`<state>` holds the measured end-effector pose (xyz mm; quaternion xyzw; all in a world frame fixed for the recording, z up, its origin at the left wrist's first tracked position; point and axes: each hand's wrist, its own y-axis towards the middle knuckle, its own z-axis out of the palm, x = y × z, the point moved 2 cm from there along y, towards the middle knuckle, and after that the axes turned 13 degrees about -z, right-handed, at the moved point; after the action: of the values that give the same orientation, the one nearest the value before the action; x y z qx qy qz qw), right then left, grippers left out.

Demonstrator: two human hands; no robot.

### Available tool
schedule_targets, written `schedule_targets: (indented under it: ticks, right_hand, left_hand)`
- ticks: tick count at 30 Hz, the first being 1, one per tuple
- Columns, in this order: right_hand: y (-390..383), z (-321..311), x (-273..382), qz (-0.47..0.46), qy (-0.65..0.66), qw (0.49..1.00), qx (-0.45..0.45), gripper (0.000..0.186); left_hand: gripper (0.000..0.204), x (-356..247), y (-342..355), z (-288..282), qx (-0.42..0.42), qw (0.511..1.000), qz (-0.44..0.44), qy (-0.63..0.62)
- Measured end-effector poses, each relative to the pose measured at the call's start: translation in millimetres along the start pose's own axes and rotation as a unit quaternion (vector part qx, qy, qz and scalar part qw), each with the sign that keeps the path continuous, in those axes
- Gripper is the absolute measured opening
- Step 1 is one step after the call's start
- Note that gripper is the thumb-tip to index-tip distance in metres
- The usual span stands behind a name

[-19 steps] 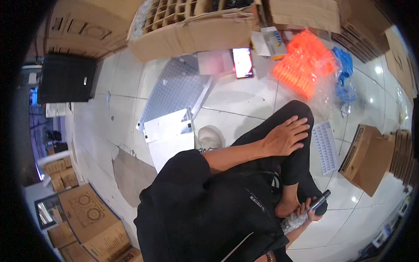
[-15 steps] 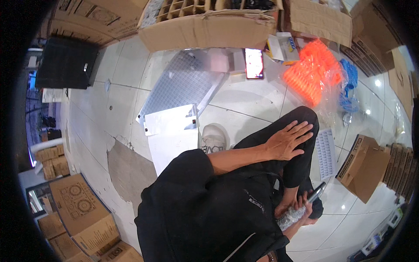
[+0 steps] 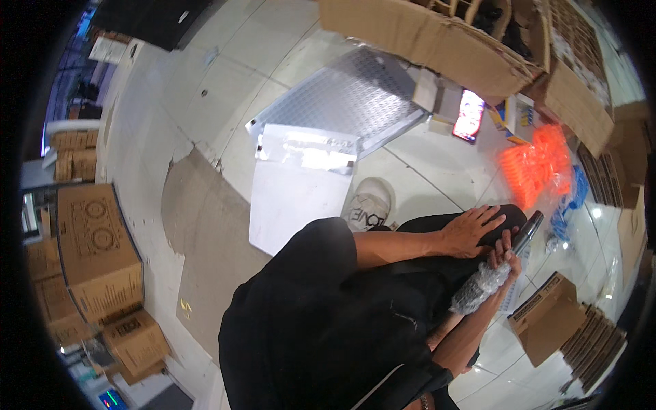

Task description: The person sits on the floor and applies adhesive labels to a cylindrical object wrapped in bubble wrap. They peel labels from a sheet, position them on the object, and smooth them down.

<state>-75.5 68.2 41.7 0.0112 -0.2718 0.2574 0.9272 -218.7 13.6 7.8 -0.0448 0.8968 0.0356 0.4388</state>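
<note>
My left hand [image 3: 471, 231] lies palm down on my bent knee, open, with its fingers stretched out and nothing held. Just to its right, my right hand [image 3: 504, 254] is closed around a dark, tapered rod [image 3: 529, 232] that looks like a microphone handle. Its slim end points up and to the right past my fingers. Clear bubble wrap [image 3: 478, 290] covers the thicker lower end, so what lies under it is hidden.
A white plastic mailer [image 3: 297, 205] and a bubble-patterned sheet [image 3: 355, 96] lie ahead on the tiles. A lit phone [image 3: 469, 116] is beyond my knee, with orange netting [image 3: 540, 167] to its right. Cardboard boxes [image 3: 437, 48] stand ahead and on both sides.
My right hand has risen with the wrapped rod, from beside my foot to next to my left hand. My left hand stays on the knee. The whole view has shifted and tilted.
</note>
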Motion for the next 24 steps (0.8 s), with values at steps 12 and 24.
schedule_targets:
  ticks: [12, 24]
  right_hand:
    - [13.7, -33.8, -5.9, 0.020, -0.087, 0.994, 0.060, 0.074]
    - [12.2, -30.8, -6.7, 0.013, -0.138, 0.989, 0.059, 0.075]
  left_hand:
    - [0.020, 134.3, -54.7, -108.8, -0.098, 0.960, -0.262, -0.013]
    - [0.026, 271.5, -114.3, -254.3, -0.177, 0.892, -0.325, 0.258]
